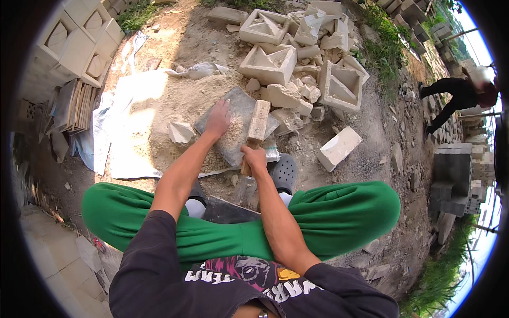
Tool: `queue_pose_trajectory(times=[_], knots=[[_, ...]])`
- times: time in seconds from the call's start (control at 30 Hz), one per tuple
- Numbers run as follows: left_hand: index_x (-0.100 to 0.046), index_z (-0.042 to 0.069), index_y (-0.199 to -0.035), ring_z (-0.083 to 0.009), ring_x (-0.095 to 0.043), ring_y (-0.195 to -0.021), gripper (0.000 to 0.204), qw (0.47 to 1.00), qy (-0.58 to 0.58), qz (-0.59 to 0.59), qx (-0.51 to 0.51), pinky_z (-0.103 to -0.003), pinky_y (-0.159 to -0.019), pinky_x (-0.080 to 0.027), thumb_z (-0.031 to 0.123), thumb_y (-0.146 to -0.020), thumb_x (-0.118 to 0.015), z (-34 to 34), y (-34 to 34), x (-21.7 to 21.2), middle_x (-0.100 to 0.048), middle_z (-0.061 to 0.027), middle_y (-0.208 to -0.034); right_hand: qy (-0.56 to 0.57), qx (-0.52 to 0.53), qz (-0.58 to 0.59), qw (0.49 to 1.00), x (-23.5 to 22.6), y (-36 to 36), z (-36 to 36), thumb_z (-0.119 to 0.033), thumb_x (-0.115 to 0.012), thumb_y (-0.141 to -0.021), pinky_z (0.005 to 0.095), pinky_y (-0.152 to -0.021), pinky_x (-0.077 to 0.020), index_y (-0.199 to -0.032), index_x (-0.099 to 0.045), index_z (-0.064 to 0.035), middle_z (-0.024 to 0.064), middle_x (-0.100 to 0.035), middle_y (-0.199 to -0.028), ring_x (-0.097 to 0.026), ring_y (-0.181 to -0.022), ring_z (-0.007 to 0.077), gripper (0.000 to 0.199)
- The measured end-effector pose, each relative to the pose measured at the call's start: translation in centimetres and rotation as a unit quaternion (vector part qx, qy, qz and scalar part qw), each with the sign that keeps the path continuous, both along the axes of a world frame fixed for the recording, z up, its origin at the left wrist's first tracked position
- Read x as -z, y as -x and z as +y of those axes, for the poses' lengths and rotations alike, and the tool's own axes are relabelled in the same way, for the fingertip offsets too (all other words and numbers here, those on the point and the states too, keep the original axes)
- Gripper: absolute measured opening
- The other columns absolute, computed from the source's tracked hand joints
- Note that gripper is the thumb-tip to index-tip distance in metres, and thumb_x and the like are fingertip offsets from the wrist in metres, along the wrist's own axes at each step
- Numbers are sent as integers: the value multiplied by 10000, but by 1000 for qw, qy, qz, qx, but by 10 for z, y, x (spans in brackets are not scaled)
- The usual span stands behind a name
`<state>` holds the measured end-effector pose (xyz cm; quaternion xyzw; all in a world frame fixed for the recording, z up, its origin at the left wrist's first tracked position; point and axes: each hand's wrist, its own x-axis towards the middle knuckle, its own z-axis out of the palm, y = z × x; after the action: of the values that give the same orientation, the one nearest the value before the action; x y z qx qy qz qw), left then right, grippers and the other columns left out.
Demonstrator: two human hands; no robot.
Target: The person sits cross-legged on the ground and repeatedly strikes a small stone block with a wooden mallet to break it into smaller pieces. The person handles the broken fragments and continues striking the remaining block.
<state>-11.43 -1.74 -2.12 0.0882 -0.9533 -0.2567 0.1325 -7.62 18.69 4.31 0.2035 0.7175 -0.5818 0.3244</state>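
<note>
A wooden mallet (259, 121) with a long block head is in my right hand (255, 159), fingers wrapped round its short handle. Its head lies over a flat grey slab (235, 99) on the ground before me. My left hand (218, 120) rests on the slab's left part with its fingers stretched out, holding nothing that I can see. Pale crumbs and dust (231, 137) are scattered over the slab beside that hand. Left of the slab sits a whitish broken lump of stone (181, 132). A pale rectangular block (339, 149) lies off to the right.
Square pale blocks with triangular recesses (269, 62) are heaped with broken pieces beyond the slab. A white sheet (130, 124) covers ground at left, near stacked thin boards (79, 106) and hollow blocks (63, 37). A person (461, 93) bends at far right, near grey blocks (450, 172).
</note>
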Motion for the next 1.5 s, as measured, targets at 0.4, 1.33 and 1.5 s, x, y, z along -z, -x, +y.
queue_pose_trajectory(times=[0.4,1.33,1.5], knots=[[-704,12,-894,-391,-662,-966,178,975,124,-179,48,-468,-843,-534,31,-853,-532,-13,32,2,-661,-216,-1032,0,-31,14,999,9,2,5,-156,-724,-752,350,-467,-514,-806,-642,64,112,-624,-636,-615,-472,221,241],[-687,106,-1169,-335,-638,-1010,274,964,-129,-39,-229,-431,-868,-511,179,-915,-614,4,-100,-7,-649,-151,-1064,16,-20,0,1000,4,-5,0,-153,-720,-779,373,-470,-508,-847,-622,70,131,-603,-653,-609,-499,251,253],[-676,128,-1165,-318,-613,-989,252,986,-51,-98,-126,-429,-865,-507,205,-940,-592,1,-99,-13,-591,-132,-1015,12,-22,-1,1000,-1,-8,2,-146,-726,-776,371,-472,-519,-860,-621,73,132,-607,-686,-607,-500,249,257]])
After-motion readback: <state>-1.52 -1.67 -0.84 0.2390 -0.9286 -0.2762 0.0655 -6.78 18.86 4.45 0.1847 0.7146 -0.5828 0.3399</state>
